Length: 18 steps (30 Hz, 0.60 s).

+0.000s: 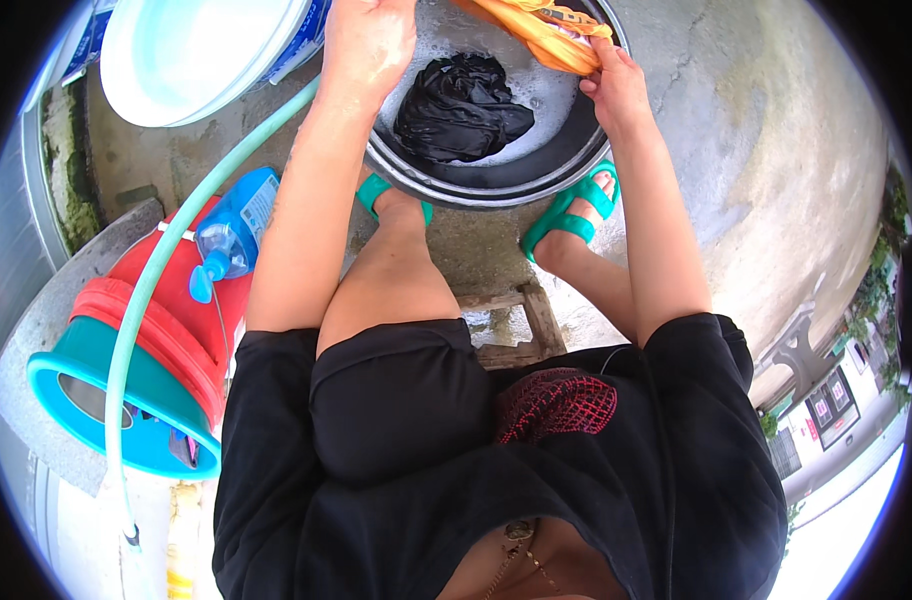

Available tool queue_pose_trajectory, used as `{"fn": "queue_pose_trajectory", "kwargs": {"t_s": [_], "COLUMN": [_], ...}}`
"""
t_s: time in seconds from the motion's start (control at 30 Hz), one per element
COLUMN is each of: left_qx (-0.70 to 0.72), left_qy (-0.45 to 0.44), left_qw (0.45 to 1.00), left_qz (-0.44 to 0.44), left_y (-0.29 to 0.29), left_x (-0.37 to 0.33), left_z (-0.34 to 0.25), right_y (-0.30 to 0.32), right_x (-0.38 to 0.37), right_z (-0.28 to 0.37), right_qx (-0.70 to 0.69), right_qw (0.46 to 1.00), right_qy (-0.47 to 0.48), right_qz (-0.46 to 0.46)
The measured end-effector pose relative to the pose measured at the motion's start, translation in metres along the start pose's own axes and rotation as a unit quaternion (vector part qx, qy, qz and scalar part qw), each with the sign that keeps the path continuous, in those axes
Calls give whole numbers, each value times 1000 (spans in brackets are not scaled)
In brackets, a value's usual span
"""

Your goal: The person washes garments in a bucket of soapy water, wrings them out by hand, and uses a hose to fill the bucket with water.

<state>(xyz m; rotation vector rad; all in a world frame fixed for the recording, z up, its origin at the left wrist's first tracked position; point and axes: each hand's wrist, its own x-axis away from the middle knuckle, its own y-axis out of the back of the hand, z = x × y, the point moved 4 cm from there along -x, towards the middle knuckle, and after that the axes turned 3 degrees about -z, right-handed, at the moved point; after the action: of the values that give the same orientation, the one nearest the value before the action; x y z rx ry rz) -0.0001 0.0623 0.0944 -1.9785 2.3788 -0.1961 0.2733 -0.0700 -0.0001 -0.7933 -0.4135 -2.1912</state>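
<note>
In my right hand (619, 88) is the edge of a piece of orange cloth (544, 35) with dark print, pinched between thumb and fingers. The cloth stretches over the far side of a round dark basin (486, 185) and runs out at the top of the view. My left hand (374, 45) is raised above the basin's left side; its fingers are cut off by the upper edge, so their grip does not show. A wet, bunched black cloth (463, 108) lies in the foamy water (551, 95) below and between my hands.
At the upper left stands a white tub (201, 50). A pale green hose (156, 265) curves down past a blue pump bottle (238, 225), a red bucket (181, 300) and a teal basin (126, 425). My feet in green sandals (576, 215) flank the basin on wet concrete (716, 130).
</note>
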Motion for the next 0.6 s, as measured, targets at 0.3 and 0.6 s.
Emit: {"fn": "queue_pose_trajectory", "kwargs": {"t_s": [0.3, 0.6], "left_qx": [-258, -432], "left_qy": [41, -201], "left_qw": [962, 874], "left_qz": [-78, -94], "left_y": [18, 22], "left_x": [9, 12], "left_z": [-4, -20], "right_y": [6, 0], "right_x": [25, 35], "right_z": [14, 3], "right_qx": [67, 505], "right_qw": [994, 843], "right_qy": [11, 167], "right_qz": [88, 78]}}
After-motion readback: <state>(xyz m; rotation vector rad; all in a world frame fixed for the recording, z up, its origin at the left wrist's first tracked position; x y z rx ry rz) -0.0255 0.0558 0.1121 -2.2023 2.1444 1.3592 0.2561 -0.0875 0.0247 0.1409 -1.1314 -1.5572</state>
